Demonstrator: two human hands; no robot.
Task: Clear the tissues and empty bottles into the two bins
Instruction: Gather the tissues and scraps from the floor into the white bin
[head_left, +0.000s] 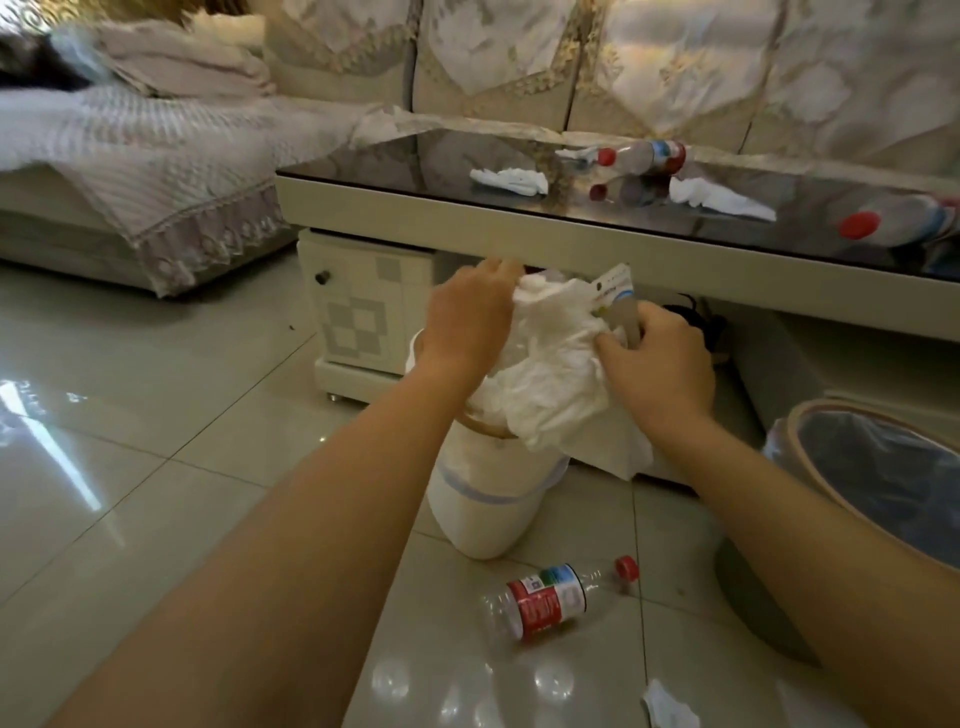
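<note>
My left hand and my right hand both grip a big bundle of white tissues with a small card or wrapper sticking out, held right above the white bin. A second bin with a dark liner stands at the right. An empty red-labelled bottle lies on the floor in front of the white bin, and a tissue lies near the bottom edge. On the table lie a bottle, another bottle and tissues.
The glossy dark-topped coffee table stands just behind the bins, with a small white cabinet under it. A sofa runs behind, and a covered seat with folded cloths lies at the left. The tiled floor stretches leftward.
</note>
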